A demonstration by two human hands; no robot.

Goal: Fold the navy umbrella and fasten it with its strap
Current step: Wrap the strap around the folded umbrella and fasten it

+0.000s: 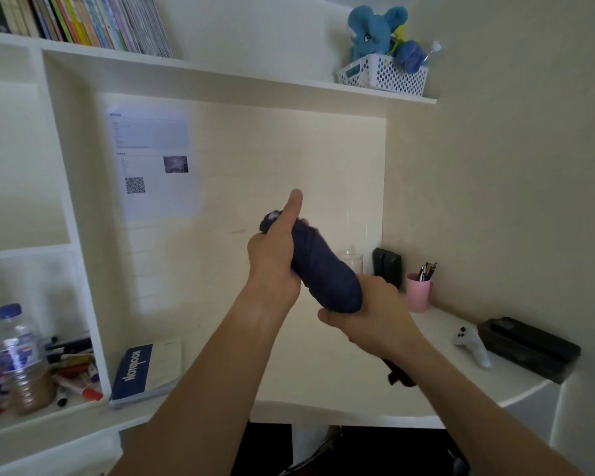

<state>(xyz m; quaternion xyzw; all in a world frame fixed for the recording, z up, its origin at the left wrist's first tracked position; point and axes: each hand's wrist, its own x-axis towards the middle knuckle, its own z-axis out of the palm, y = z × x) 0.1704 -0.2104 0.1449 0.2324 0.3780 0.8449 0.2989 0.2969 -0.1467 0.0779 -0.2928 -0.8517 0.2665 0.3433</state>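
Both hands hold the navy umbrella (323, 266) in the air above the white table (340, 383), its canopy rolled into a tight bundle slanting from upper left to lower right. The left hand (275, 259) wraps its upper end, thumb raised. The right hand (368, 317) clasps the lower end, fingers curled round it.

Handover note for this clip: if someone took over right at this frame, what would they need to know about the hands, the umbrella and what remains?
Left hand: wrapped around the upper end of the navy umbrella, thumb up.
Right hand: gripping the lower end by the handle.
The umbrella is held in the air above the desk, collapsed and rolled into a compact bundle.
Done: folding looks finished.
Left: the strap is not discernible, so check it and fasten if loose.
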